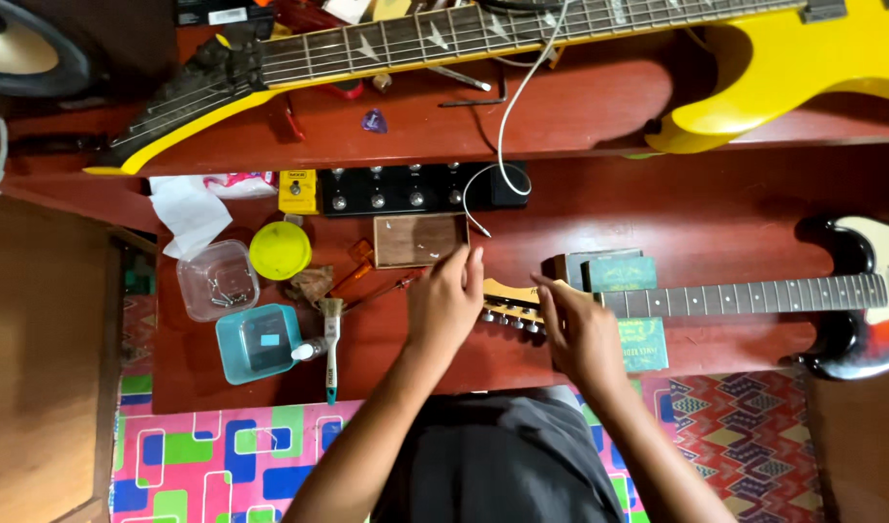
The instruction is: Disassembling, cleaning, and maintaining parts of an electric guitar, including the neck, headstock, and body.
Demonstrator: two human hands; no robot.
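Seen from above, a person leaned over a red wooden workbench (716,208). Both hands met at the headstock (507,302) of a black-and-white electric guitar (851,291) lying flat, its neck pointing left. The left hand (446,302) rested on the headstock's upper end, fingers raised and spread. The right hand (580,334) lay over the nut end, fingers curled; whether it pinched anything could not be told. A paintbrush (331,334), teal tub (256,341) and yellow lid (280,250) sat left. A yellow guitar (774,58) lay on the shelf above.
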